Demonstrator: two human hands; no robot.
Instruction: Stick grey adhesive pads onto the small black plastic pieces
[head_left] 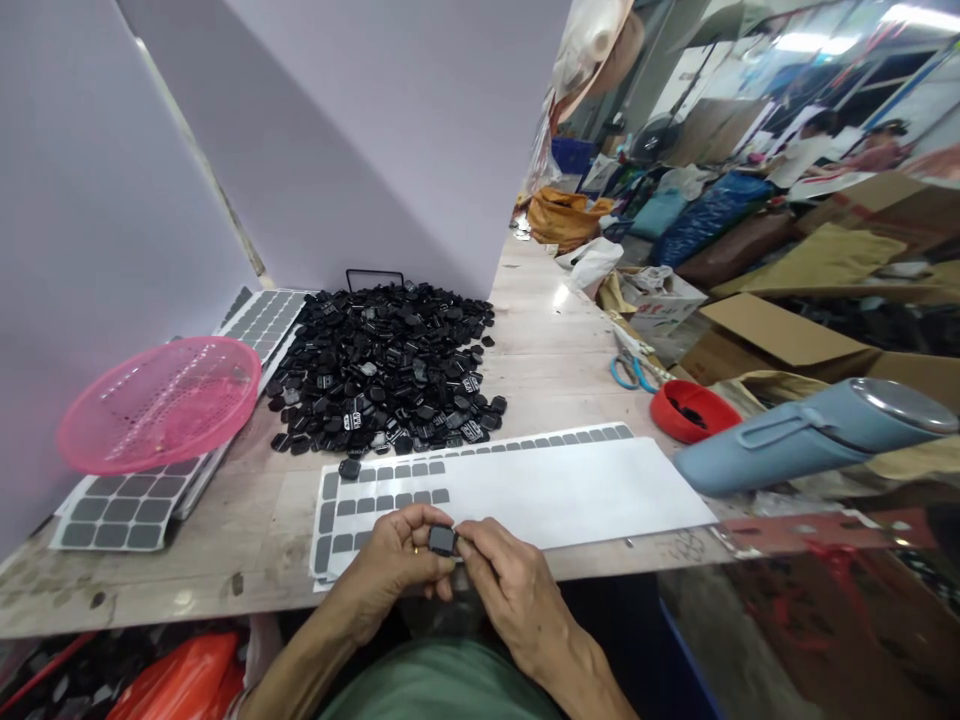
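My left hand (394,560) and my right hand (510,585) meet at the table's near edge, both pinching one small black square piece (442,540). Just beyond them lies a white backing sheet (555,490) with several grey square stickers left in rows at its left end and along its far edge. A large heap of the same black pieces (382,365) is piled farther back, and a single black piece (349,468) lies at the sheet's corner.
A pink mesh basket (161,400) rests on other sticker sheets (112,505) at the left. To the right are a red lid (694,410), blue-handled scissors (630,372) and a pale blue flask (810,435) on its side. Cardboard boxes and bags crowd the right.
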